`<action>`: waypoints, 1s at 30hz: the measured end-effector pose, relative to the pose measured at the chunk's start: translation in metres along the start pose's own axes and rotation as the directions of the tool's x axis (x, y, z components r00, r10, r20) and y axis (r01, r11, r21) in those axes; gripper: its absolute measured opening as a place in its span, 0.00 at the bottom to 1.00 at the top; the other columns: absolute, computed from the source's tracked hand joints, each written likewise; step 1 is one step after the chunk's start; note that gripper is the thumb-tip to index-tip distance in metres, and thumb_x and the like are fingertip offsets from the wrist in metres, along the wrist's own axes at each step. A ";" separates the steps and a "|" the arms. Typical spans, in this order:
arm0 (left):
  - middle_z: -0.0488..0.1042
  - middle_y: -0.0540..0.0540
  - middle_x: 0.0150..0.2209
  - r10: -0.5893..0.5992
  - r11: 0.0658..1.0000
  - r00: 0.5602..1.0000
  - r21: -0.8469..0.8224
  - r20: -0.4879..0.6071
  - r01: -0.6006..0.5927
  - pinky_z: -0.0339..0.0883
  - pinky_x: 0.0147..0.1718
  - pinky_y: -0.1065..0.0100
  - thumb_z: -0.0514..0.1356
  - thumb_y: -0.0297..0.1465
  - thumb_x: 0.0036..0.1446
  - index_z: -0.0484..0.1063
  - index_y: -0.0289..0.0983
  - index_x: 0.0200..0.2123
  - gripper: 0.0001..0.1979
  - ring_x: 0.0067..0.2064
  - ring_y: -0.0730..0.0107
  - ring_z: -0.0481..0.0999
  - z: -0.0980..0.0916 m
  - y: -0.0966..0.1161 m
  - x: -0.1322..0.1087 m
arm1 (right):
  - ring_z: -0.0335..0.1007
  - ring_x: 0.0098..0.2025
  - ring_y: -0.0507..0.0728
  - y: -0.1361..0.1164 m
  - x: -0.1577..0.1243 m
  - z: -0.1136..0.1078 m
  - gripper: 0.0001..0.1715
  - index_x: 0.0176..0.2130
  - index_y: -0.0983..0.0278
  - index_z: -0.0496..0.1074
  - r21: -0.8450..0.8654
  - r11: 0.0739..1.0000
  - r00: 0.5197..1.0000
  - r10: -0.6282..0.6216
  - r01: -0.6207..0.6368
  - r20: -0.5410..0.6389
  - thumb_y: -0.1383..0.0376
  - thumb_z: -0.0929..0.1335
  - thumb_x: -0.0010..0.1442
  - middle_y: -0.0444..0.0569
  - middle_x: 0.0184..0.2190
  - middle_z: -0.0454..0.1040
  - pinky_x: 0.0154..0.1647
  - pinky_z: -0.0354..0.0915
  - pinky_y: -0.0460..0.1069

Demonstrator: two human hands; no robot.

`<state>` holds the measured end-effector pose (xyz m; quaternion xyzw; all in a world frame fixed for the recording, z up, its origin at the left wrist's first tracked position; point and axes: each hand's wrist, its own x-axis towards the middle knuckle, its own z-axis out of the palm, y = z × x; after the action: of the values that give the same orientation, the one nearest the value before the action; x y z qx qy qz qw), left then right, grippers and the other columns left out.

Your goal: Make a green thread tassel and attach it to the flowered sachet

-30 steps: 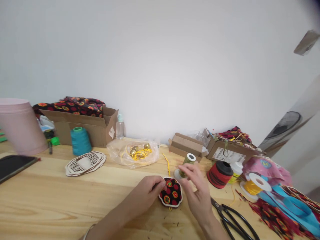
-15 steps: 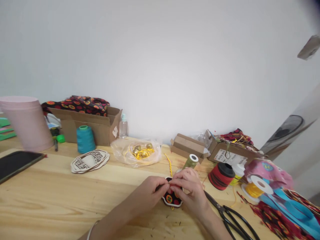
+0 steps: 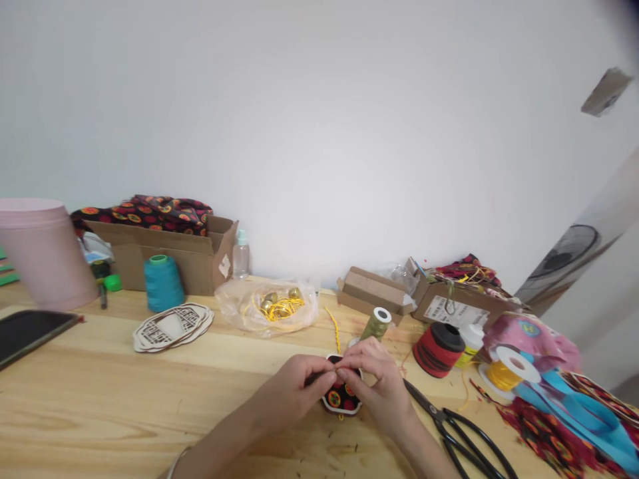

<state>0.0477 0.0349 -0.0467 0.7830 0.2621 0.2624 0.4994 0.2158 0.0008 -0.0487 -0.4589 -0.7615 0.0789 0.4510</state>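
Now that the right hand (image 3: 383, 384) is brought to the left hand (image 3: 293, 391), the patterned piece (image 3: 335, 399) is worked two-handed, both pinched narrow, contents unclear.

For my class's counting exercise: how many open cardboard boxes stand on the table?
3: a long box at the left, behind the teal thread cone; a small low box right of centre; a labelled box farther right. Others could be hidden behind the clutter.
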 end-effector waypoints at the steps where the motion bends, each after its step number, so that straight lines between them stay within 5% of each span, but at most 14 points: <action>1: 0.70 0.49 0.27 0.006 1.000 1.000 0.012 -0.002 -0.006 0.58 0.31 0.74 0.48 0.34 0.56 0.72 0.32 0.31 0.16 0.30 0.72 0.65 0.000 0.000 0.000 | 0.64 0.31 0.55 0.000 0.000 0.000 0.04 0.28 0.61 0.74 0.006 1.000 1.000 0.004 -0.005 0.002 0.68 0.68 0.52 0.46 0.25 0.72 0.33 0.58 0.51; 12: 0.65 0.53 0.22 -0.103 0.991 0.991 -0.092 -0.085 0.096 0.56 0.28 0.75 0.50 0.37 0.55 0.70 0.33 0.27 0.15 0.27 0.74 0.62 -0.003 0.002 0.000 | 0.66 0.27 0.54 0.003 0.000 -0.004 0.05 0.29 0.59 0.76 0.062 0.998 0.999 0.025 -0.022 -0.035 0.65 0.68 0.52 0.45 0.22 0.74 0.29 0.59 0.49; 30: 0.62 0.54 0.21 -0.090 0.987 0.994 -0.140 -0.066 0.080 0.54 0.26 0.75 0.50 0.36 0.54 0.68 0.33 0.24 0.14 0.26 0.75 0.59 -0.002 0.002 0.001 | 0.65 0.24 0.52 -0.009 0.003 -0.004 0.04 0.30 0.61 0.75 0.152 0.986 0.994 0.083 -0.071 -0.071 0.67 0.69 0.49 0.45 0.21 0.73 0.26 0.62 0.47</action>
<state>0.0476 0.0358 -0.0438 0.7250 0.2945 0.2862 0.5530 0.2127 -0.0027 -0.0397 -0.4556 -0.7171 0.1355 0.5097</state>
